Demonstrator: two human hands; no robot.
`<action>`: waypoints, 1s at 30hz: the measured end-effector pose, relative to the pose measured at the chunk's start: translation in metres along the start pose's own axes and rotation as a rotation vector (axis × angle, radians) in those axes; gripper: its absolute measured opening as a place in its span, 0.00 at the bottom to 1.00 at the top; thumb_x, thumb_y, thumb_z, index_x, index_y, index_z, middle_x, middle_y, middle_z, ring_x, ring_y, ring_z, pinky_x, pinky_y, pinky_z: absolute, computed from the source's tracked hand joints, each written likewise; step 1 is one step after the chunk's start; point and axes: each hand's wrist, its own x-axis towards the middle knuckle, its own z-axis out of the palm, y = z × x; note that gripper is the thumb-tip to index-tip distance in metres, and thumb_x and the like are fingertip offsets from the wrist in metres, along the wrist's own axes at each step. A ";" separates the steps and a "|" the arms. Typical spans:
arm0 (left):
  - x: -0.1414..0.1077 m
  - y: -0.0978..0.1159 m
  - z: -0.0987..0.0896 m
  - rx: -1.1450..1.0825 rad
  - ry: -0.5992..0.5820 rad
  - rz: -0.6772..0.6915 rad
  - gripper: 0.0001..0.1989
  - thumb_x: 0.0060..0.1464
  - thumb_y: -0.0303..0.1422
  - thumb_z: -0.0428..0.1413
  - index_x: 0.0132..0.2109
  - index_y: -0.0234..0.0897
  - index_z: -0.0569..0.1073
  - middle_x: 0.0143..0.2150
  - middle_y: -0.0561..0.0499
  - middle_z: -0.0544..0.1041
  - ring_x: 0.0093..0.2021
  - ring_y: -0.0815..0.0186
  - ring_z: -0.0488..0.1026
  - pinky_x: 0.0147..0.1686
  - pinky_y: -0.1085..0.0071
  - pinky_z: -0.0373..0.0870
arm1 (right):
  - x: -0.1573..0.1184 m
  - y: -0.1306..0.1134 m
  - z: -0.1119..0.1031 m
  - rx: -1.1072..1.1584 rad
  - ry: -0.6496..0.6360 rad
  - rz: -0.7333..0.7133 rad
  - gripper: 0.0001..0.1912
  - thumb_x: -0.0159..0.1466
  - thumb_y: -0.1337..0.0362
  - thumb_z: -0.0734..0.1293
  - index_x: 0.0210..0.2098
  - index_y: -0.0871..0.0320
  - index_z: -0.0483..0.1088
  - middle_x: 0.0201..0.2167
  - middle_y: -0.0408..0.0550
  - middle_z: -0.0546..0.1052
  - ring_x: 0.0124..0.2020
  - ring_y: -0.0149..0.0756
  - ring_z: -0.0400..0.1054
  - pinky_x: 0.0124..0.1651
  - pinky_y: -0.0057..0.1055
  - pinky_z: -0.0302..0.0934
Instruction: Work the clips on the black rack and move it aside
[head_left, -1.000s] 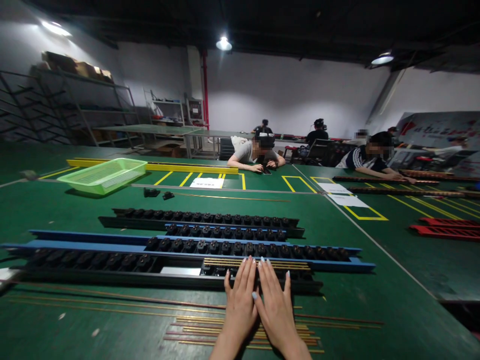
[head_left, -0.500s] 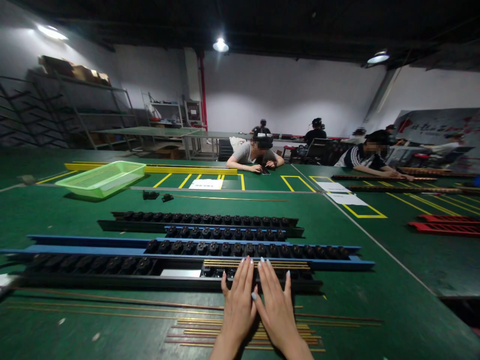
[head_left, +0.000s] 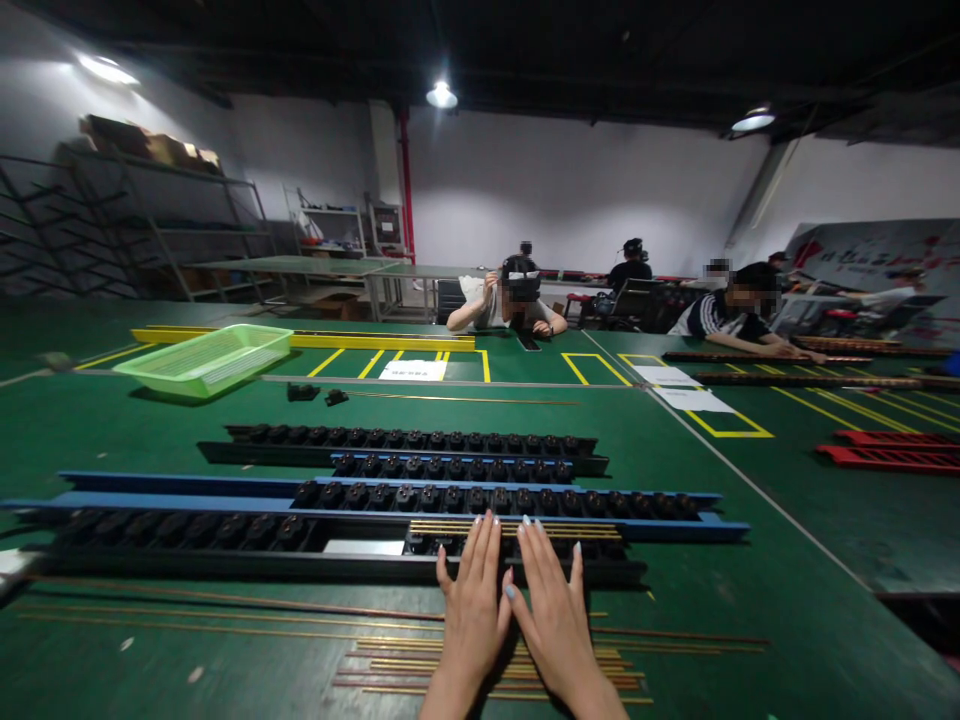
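My left hand [head_left: 475, 612] and my right hand [head_left: 549, 618] lie side by side, palms down with fingers stretched forward and thumbs close together. Their fingertips reach over a black channel [head_left: 247, 566] holding black socket-like modules [head_left: 210, 530]. Several thin brass rods [head_left: 442, 527] lie lengthwise on the channel's right part, at my fingertips. Whether the fingers press on the rods I cannot tell. Under my hands and wrists, more loose brass and copper-coloured rods [head_left: 405, 660] lie on the green table [head_left: 720, 590]. Neither hand grips anything.
Behind the black channel lie a blue channel [head_left: 172, 496] with modules and another black one [head_left: 270, 456]. Farther back are a green basket [head_left: 210, 360], small black parts [head_left: 302, 392] and a yellow channel [head_left: 375, 341]. Red frames [head_left: 892, 455] lie right. Co-workers sit across the table.
My left hand has shifted slightly left; my right hand has hardly moved. The co-worker opposite has raised one hand to the head, and a dark phone-like object lies before that person.
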 end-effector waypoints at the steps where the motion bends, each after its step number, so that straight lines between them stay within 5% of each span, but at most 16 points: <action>1: 0.000 -0.001 -0.001 0.003 0.005 -0.014 0.31 0.60 0.31 0.44 0.68 0.41 0.44 0.64 0.45 0.64 0.64 0.63 0.59 0.64 0.55 0.27 | 0.000 0.001 0.000 -0.002 -0.002 -0.001 0.32 0.69 0.53 0.50 0.68 0.52 0.33 0.66 0.50 0.54 0.67 0.40 0.48 0.67 0.55 0.32; 16: 0.002 -0.013 0.000 -0.019 0.044 -0.086 0.29 0.61 0.31 0.46 0.67 0.43 0.48 0.63 0.47 0.65 0.61 0.64 0.63 0.64 0.56 0.26 | -0.001 0.010 0.002 -0.010 -0.028 -0.075 0.34 0.69 0.55 0.52 0.68 0.55 0.32 0.67 0.50 0.53 0.67 0.41 0.48 0.66 0.57 0.33; 30: 0.003 -0.021 0.002 0.054 0.095 -0.132 0.31 0.61 0.29 0.44 0.68 0.43 0.44 0.62 0.45 0.67 0.59 0.63 0.65 0.62 0.56 0.35 | 0.000 0.009 0.002 0.017 -0.042 -0.061 0.34 0.69 0.55 0.52 0.68 0.55 0.30 0.67 0.50 0.53 0.67 0.42 0.48 0.66 0.58 0.36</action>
